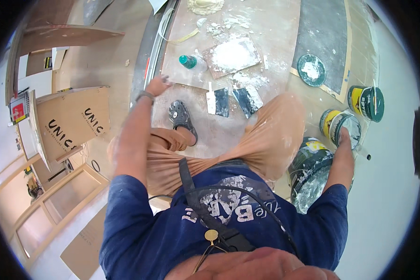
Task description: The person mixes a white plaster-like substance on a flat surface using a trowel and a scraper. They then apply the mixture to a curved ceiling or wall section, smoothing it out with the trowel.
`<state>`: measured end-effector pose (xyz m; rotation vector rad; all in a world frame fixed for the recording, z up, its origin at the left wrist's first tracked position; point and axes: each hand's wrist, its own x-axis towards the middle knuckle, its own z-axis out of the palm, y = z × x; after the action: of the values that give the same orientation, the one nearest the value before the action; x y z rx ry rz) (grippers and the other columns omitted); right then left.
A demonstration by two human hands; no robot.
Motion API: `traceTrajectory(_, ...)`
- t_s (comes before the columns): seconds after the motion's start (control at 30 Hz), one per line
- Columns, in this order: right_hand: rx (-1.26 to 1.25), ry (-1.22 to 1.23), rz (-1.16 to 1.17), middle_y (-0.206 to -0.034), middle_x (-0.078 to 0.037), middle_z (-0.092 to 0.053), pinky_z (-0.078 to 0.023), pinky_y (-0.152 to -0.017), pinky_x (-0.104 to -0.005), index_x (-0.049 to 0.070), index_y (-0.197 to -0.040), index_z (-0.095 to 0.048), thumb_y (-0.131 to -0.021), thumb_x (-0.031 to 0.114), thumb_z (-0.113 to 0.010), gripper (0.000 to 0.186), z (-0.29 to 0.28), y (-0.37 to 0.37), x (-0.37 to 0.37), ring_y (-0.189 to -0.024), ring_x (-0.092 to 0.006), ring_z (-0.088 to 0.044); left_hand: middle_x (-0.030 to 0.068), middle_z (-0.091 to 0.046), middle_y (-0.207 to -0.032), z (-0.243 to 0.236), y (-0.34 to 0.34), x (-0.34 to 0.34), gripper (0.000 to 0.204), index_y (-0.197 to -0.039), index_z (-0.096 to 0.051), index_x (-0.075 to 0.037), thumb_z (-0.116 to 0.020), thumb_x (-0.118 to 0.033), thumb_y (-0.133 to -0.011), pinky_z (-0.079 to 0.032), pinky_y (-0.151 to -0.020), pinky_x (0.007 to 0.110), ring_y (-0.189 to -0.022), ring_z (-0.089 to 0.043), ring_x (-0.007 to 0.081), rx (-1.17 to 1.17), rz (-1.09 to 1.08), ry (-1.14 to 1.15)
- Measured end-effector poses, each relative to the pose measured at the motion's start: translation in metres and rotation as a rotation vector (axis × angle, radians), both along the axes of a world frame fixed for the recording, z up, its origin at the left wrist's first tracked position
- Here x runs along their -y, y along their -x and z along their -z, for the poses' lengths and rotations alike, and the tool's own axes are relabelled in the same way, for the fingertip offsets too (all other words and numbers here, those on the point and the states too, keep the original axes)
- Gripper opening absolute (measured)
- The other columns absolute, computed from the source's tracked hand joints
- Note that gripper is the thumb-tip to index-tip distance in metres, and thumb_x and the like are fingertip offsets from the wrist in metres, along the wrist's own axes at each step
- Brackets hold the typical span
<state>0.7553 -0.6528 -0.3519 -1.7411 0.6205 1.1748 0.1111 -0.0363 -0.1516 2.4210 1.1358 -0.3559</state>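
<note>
My left hand point(158, 86) is stretched out above the floor board at the left, fingers apart, holding nothing that I can see. A green-capped clear bottle point(188, 62) stands beyond it. My right hand point(344, 140) is at the near rim of a small green bucket point(330, 122) with a yellow label; its fingers look bent over the rim, partly hidden. Below that hand stands a larger, white-smeared dark bucket point(308, 175). In front of me lie two flat dark pieces point(222, 103) smeared with white, with a narrow pale strip point(211, 100) beside them.
White powder covers a square board point(233, 55) ahead. A green lid point(311, 70) with white paste lies on a dark sheet point(319, 35). Another green bucket point(366, 102) stands at the far right. Lettered cartons point(72, 119) and a wooden frame point(60, 207) are at the left.
</note>
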Motion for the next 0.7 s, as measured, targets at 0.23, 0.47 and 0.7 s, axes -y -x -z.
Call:
traceTrajectory(0.23,-0.047,-0.040,0.139,-0.097,-0.018,-0.058,-0.045,-0.071,-0.0426,0.001,-0.101,-0.057,-0.082,0.019,-0.046,0.028,0.026,0.008,-0.017,-0.082,-0.0301,-0.056,0.0282,-0.050,-0.109,0.059,-0.056,0.074,0.080,-0.124,-0.030,0.008,-0.073,-0.026,-0.065,-0.044,-0.083,0.036,-0.098,-0.054,0.0329,0.307,-0.394,0.000)
traceTrajectory(0.47,-0.060,-0.037,0.192,-0.096,-0.017,-0.058,-0.045,-0.071,-0.0423,0.002,-0.102,-0.056,-0.082,0.019,-0.045,0.028,0.031,0.012,0.000,-0.080,-0.0296,-0.056,0.0285,-0.046,-0.114,0.073,-0.088,0.087,0.083,-0.124,-0.026,0.010,-0.073,-0.026,-0.065,-0.042,-0.086,0.036,-0.105,-0.049,0.0334,0.502,-0.638,0.064)
traceTrajectory(0.7,-0.063,-0.060,0.230,-0.096,-0.017,-0.058,-0.046,-0.071,-0.0421,0.002,-0.102,-0.056,-0.083,0.020,-0.045,0.028,0.022,0.008,-0.006,-0.078,-0.0290,-0.056,0.0277,-0.044,-0.115,0.094,-0.096,0.069,0.087,-0.124,-0.027,0.009,-0.075,-0.029,-0.063,-0.042,-0.087,0.038,-0.105,-0.048,0.0364,0.556,-0.650,0.014)
